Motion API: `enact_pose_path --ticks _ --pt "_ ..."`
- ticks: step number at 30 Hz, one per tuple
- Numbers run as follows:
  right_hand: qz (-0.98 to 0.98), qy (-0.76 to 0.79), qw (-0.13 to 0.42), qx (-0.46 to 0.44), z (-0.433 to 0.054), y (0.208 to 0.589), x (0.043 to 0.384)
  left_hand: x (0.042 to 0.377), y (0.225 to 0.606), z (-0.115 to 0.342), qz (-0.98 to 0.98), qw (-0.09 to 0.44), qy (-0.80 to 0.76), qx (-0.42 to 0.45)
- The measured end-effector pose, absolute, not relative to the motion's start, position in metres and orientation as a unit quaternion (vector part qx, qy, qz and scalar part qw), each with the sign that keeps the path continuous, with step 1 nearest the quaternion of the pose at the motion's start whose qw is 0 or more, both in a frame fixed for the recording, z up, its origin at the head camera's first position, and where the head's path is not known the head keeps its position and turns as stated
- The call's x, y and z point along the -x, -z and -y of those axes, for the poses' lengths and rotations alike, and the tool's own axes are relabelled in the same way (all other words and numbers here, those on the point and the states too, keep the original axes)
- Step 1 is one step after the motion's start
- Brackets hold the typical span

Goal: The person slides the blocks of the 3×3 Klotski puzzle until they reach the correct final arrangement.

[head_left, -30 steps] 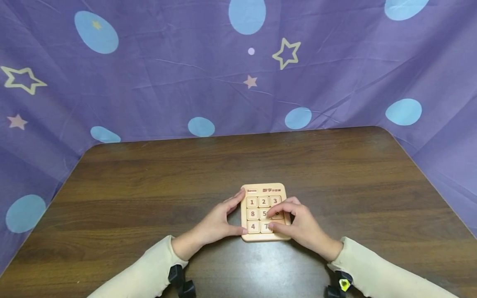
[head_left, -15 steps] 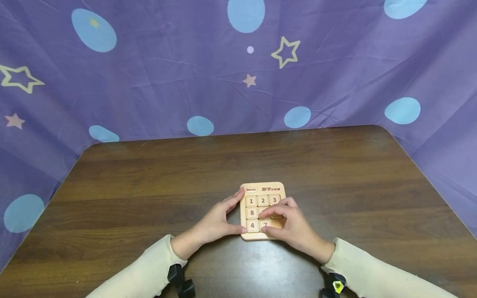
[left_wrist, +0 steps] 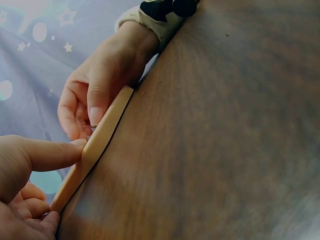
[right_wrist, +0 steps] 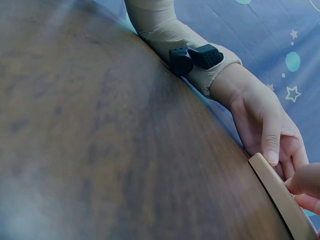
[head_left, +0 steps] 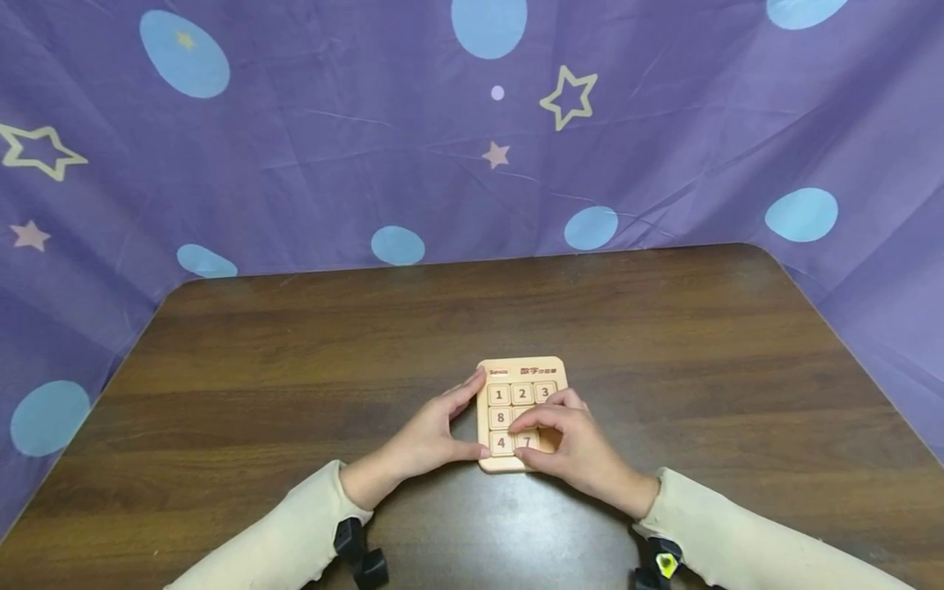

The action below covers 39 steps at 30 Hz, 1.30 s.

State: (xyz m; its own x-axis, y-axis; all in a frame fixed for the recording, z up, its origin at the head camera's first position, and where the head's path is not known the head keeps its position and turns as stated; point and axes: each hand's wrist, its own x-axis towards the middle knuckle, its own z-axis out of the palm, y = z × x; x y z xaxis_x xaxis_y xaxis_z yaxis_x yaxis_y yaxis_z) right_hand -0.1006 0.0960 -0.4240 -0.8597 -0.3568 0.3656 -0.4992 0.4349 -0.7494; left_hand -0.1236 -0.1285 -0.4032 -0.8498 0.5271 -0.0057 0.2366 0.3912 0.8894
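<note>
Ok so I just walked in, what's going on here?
A person's left hand holds the left edge of a pale wood-coloured, rounded rectangular number board on a dark brown wood-grain table. The right hand reaches over its square numbered tiles. The top row reads 1, 2, 3, with 8 and 4 below the 1; the right hand hides some others.
</note>
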Motion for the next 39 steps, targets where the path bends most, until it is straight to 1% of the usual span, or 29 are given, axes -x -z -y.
enact_pose_path --ticks 9,20,39 --pt "0.836 -0.478 0.072 -0.257 -0.100 0.425 0.100 0.124 0.405 0.129 -0.816 0.149 -0.506 -0.235" --pt "0.831 -0.483 0.081 -0.265 -0.111 0.427 0.099 0.123 0.404 0.129 -0.818 0.151 -0.505 -0.231" --pt "0.831 -0.477 0.093 -0.269 -0.114 0.426 0.101 0.123 0.402 0.129 -0.817 0.151 -0.508 -0.228"
